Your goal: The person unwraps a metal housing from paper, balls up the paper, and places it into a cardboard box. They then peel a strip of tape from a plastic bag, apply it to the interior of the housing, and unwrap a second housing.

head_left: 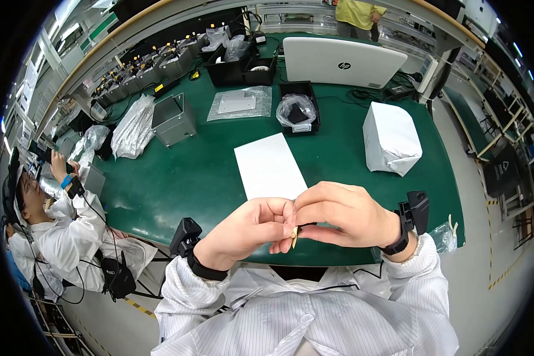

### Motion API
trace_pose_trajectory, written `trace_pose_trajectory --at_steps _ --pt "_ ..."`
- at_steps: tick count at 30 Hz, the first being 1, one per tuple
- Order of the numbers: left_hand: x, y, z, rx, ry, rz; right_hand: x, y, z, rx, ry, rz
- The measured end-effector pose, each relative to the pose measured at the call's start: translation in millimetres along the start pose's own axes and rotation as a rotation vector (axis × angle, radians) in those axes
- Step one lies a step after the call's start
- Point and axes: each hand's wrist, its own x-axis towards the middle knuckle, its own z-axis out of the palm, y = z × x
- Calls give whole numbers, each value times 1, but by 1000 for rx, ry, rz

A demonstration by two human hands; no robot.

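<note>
My left hand (259,227) and my right hand (345,216) meet just over the near edge of the green table. Both are closed, their fingertips pinching a small, pale yellow piece (294,234), thin and soft-looking; its exact kind is too small to tell. Something dark shows between the right thumb and fingers, mostly hidden. Just beyond my hands lies a white sheet (271,166), its near end covered by them. Each wrist wears a black strap with a small black device.
A white wrapped block (391,139) stands to the right, below a white laptop (343,62). Ahead are a black bin (298,107), bubble wrap (243,95) and an open grey metal box (174,120). A clear bag (444,237) sits at the right edge. A co-worker (65,231) works at left.
</note>
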Motion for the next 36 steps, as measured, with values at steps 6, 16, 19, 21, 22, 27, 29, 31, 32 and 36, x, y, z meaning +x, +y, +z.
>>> trace_pose_trajectory --at_steps 6,16,19,21,22,27,29,31,32,36 --pt "13 -9 13 -163 -98 -29 -21 -17 -13 -378 88 -188" --pt "64 -63 69 -288 -364 -100 -173 -153 -62 -299 510 -50" --pt "90 -70 100 -108 -353 -136 -228 -229 -56 -598 981 200" --pt "113 -75 122 119 -345 -39 -255 -271 -59 -861 1052 420" --pt "125 -81 138 267 -331 57 -263 -291 -59 -892 1051 520" --pt "193 -156 217 1255 -300 721 -281 -315 -41 -966 1053 1064" --pt "219 -214 230 1571 -360 1013 -284 -307 -35 -956 1038 1118" --pt "236 -270 227 1853 -468 1026 -291 -292 -30 -915 1012 1131" --pt "240 -298 220 1975 -526 970 -292 -283 -29 -887 1009 1135" --pt "260 -337 207 2163 -800 647 -295 -268 -33 -840 1055 1118"
